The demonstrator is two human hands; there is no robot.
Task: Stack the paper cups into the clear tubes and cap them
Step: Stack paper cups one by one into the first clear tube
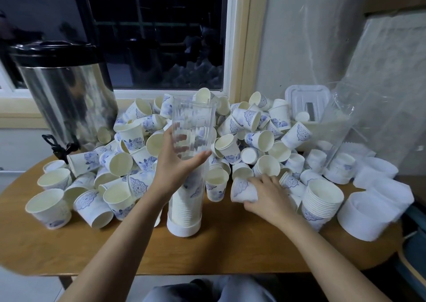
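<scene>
A tall clear tube [192, 117] stands upright on a white cap [183, 228] near the table's middle, its lower part filled with nested paper cups. My left hand [177, 163] grips the tube around its middle. My right hand [265, 195] holds a single white paper cup with blue print [242, 190], lying on its side on the table to the right of the tube. A big heap of loose paper cups [230, 128] covers the table behind both hands. A short nested stack of cups [321, 200] stands right of my right hand.
A steel drinks urn [66, 94] with a black tap stands at the back left. White caps [368, 214] and more clear tubes [341, 126] lie at the right. The wooden table [230, 251] shows bare wood along its front edge. A window is behind.
</scene>
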